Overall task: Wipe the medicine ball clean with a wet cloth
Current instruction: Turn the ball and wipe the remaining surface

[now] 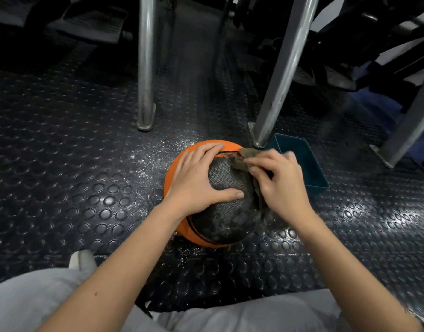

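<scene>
Head cam had the medicine ball [225,216] sitting on the studded rubber floor [62,140] right in front of the person, with a blue tub [299,154] just beside it on the right. The left hand [196,178] lay spread flat over the top, fingers straight, pinning the ball. The right hand [278,183] was curled round a bunched brownish cloth [248,154], pressing it against the upper right of the dark textured panel, by the seam. That panel looked grimy, and pale grit was scattered on the floor around it. My take: the trick was steady pressure from the left so the ball couldn't roll, with short firm strokes into the texture and seam, then turning to a fresh patch. Couldn't tell whether the tub held water.
</scene>
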The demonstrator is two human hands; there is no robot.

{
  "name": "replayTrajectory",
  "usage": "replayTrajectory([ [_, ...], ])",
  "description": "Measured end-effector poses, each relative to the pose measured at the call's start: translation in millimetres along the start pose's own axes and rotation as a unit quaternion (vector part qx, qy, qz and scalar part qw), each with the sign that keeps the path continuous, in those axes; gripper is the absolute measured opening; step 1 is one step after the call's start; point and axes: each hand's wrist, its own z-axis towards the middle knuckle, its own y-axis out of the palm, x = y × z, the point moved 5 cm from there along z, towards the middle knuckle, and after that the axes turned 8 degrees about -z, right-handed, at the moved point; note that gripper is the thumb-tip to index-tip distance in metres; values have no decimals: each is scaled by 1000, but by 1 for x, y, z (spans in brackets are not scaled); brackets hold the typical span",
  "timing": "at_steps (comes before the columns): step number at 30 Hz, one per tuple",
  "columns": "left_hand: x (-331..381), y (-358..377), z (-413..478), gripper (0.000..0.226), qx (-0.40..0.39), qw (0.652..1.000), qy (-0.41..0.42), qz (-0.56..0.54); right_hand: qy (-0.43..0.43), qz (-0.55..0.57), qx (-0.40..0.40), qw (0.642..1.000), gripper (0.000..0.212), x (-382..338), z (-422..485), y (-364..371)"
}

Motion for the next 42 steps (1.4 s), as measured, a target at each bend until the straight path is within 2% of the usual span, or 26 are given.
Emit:
replayTrajectory([
  [4,-2,0,-1,112,2,1000,-7,-5,51,5,-58,997,21,14,41,19],
  [9,-5,-2,1,112,11,1000,-21,-5,15,19,-5,1000,19,5,-14,-1],
  [12,-4,-1,2,112,6,1000,-6,0,-1,12,0,1000,21,0,-35,-6],
  [15,-3,1,1,112,-5,1000,3,-1,28,1,-6,1000,16,5,-9,-1],
  [19,-5,-1,1,111,0,1000,-3,-4,62,-9,-55,997,19,8,32,12],
  [24,-12,-9,2,112,13,999,-13,-37,32,38,7,999,19,0,-10,2],
  [27,-17,-12,7,114,-10,998,-27,-56,1,36,15,999,20,0,-34,-2],
  [30,-17,-11,8,111,-35,997,-16,-71,58,63,13,996,20,15,-17,4],
  [33,-19,-14,7,107,-45,995,-11,-84,143,144,12,979,20,34,-1,15],
  [35,-15,-17,4,102,-26,998,7,-65,175,185,1,967,22,42,0,22],
  [38,2,-11,-5,91,-20,998,56,-6,204,178,-36,962,34,51,2,29],
  [42,8,7,-14,106,-77,993,57,75,166,111,-40,979,24,49,2,28],
])
